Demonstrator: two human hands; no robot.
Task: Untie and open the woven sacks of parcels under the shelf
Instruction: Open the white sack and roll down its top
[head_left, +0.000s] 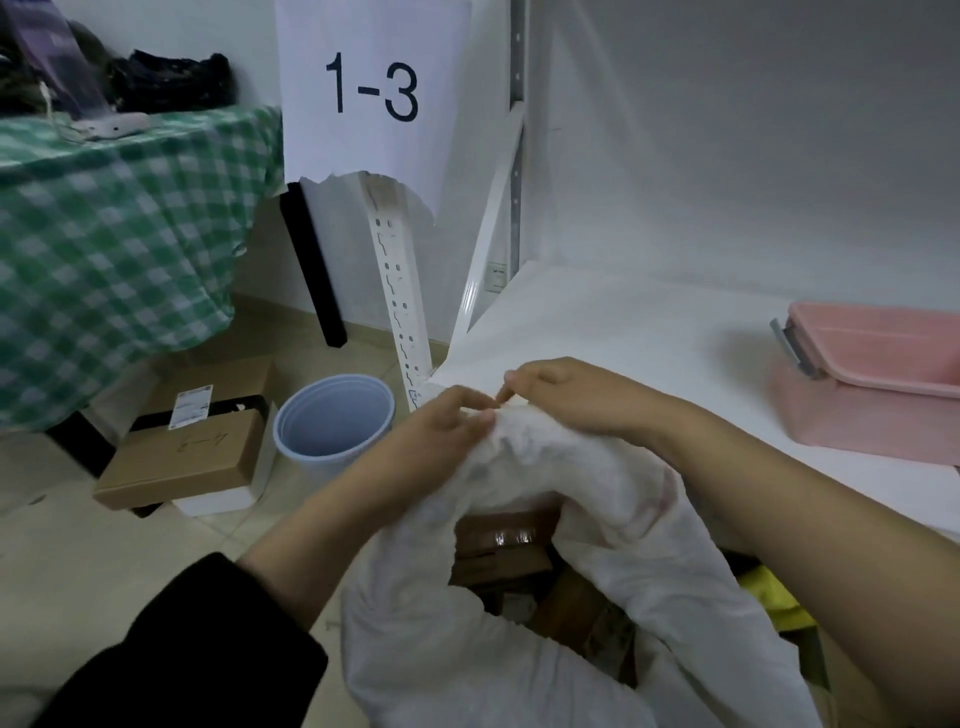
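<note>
A white woven sack (519, 649) stands in front of me, at the corner of a white shelf (623, 332). Its mouth gapes partly, and brown cardboard parcels (509, 561) show inside. The bunched top edge of the sack is held up between both hands. My left hand (441, 431) pinches the fabric from the left. My right hand (566, 400) grips the bunched edge from the right, thumb and forefinger pinched together at the top. Whether a tie is still on the sack is hidden by my fingers.
A pink lidded box (872, 374) sits on the shelf at the right. On the floor at left stand a blue-grey bucket (332, 421) and stacked cardboard boxes (192, 457), beside a table with a green checked cloth (104, 249). Something yellow (774, 603) lies under the shelf.
</note>
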